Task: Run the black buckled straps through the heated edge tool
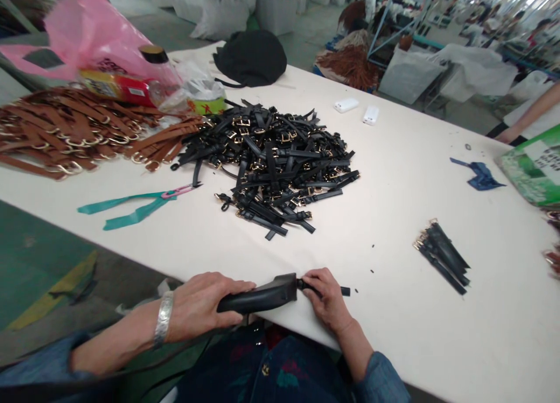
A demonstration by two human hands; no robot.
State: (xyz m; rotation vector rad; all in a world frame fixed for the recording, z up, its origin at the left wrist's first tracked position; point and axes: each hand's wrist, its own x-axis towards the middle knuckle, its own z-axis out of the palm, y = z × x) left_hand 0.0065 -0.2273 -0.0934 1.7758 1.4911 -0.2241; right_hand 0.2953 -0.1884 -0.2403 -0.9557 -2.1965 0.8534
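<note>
My left hand, a silver bracelet at its wrist, grips a black hand tool shaped like a hair clipper at the table's near edge. The tool's broad end faces right, against my right hand. Pinched in the fingers of that hand is a short black strap, its tail sticking out to the right. The strap's other end meets the tool's head, and I cannot make out the contact. Beyond both hands lies a heap of black buckle straps. A few more black straps lie side by side at the right.
Green-handled nippers lie left of the heap. Brown straps, a pink bag, a bottle and a black cap stand farther back. Two white objects, a blue scrap and a green box are rightward. Another person's arm shows.
</note>
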